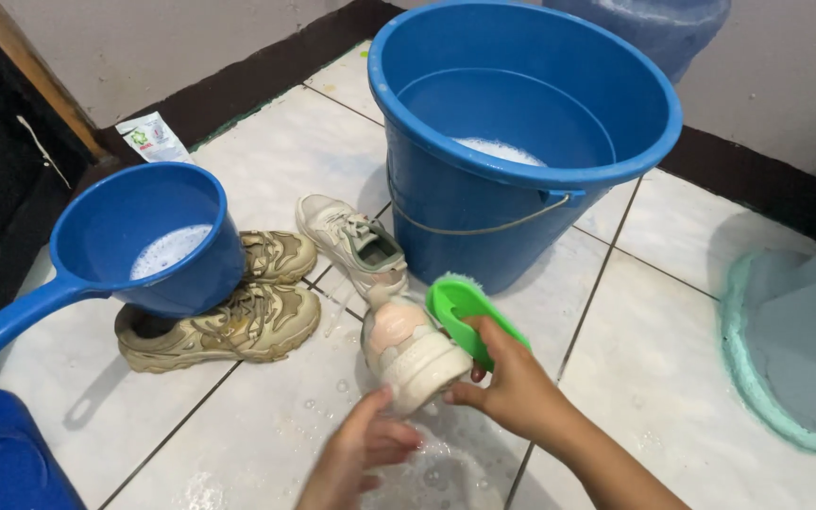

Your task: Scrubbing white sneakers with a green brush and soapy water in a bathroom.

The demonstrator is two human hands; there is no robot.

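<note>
My right hand grips a green scrub brush and holds it against a white sneaker. The sneaker is tipped up with its pale sole toward me. My left hand holds the sneaker's near end from below, thumb against the sole. Soapy water lies on the white tiles under both hands. The matching white sneaker lies flat on the floor just behind, beside the big blue bucket, which holds foamy water.
A blue dipper with suds sits over a pair of beige sneakers at the left. A detergent sachet lies by the wall. A blue container is at bottom left, a teal pedestal at right.
</note>
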